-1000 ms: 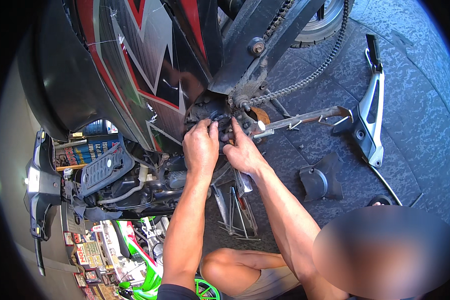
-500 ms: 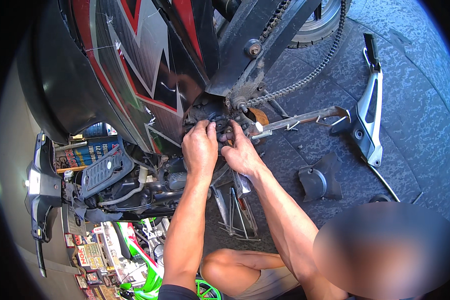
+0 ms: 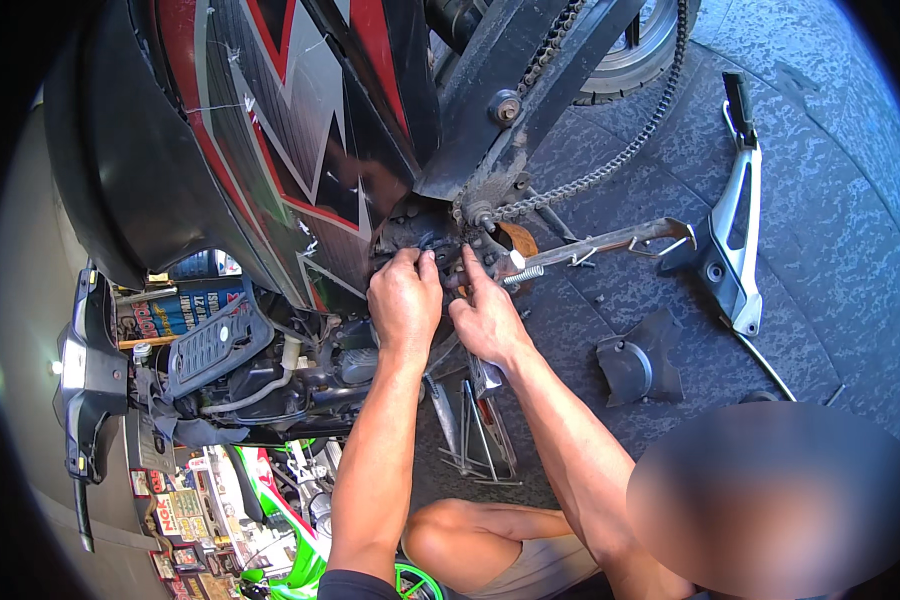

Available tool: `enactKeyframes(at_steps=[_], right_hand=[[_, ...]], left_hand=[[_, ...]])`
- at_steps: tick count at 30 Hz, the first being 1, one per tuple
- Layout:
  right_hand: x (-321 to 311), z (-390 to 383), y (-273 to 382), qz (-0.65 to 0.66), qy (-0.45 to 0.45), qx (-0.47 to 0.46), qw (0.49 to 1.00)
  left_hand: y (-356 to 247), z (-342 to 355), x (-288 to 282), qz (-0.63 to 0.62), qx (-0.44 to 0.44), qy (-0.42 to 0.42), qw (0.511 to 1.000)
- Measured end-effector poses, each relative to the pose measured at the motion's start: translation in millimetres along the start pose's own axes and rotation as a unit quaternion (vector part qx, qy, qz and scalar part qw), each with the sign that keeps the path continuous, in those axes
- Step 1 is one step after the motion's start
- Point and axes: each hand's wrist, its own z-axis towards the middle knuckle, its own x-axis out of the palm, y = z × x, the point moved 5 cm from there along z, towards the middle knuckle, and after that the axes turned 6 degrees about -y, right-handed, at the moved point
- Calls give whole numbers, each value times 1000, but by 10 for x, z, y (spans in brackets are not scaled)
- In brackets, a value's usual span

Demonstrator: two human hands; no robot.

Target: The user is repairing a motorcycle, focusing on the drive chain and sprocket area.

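My left hand is closed at the motorcycle's dark, greasy engine, below the red, black and silver side panel. Its thumb and fingers are pressed together by a small black part that I cannot make out. Close on its right, my right hand has its index finger stretched against the engine and the thumb apart from it. The other fingers are curled and partly hidden. Just beyond that finger are the bare sprocket shaft and a loose drive chain. A coil spring lies right of it.
On the dark floor at right lie a silver footrest bracket and a black cover. The kickstand sticks out rightward. A green-and-white motorcycle stands at lower left. A person's blurred head fills the lower right.
My right index finger has straightened, and its thumb has drawn back slightly from the engine. The left hand stays closed in nearly the same place. The view has shifted a little.
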Motion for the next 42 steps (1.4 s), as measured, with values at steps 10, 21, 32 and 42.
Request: enactKeyframes(at_steps=[10,21,32,42], right_hand=[[-35,-57,109,-23,15,-60,998],[-25,-48,103,-10,30,-45,998],[-14,-9,15,-4,13,-6,1000],[1,12,-17,45,13,2,999]], left_hand=[[29,-14,12,-8,15,-2,1000],[50,-10,33,-39,20,-16,999],[59,-31,41,-36,28,-3,999],[61,-21,53,-31,12,-12,999]])
